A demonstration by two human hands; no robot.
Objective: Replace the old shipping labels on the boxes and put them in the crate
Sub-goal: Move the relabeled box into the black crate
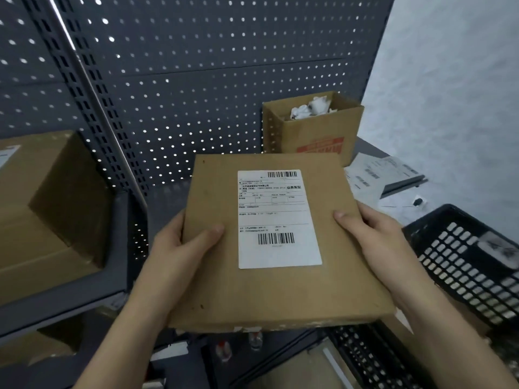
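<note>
Holding a flat cardboard box (213, 290) up off any surface, broad face toward the camera, pinned between the two hands. Left hand (179, 248) gripping the left edge, thumb (213, 231) laid across the top face and stopping just short of the white shipping label (278, 220). Right hand (376, 237) gripping the right edge, thumb (345, 217) on the top face just right of the label, not touching it. Other fingers curled out of sight under the box.

Label stuck flat near the middle of the face, one barcode at its far end and one at its near end.

Right of the right hand, a black slotted crate (471, 265). Far right, against the grey pegboard (196, 66), an open carton (314, 136) with crumpled white paper (311, 108) inside, and loose printed sheets (376, 175) beside it. Far left, a larger brown box (47, 206) on a grey shelf.
</note>
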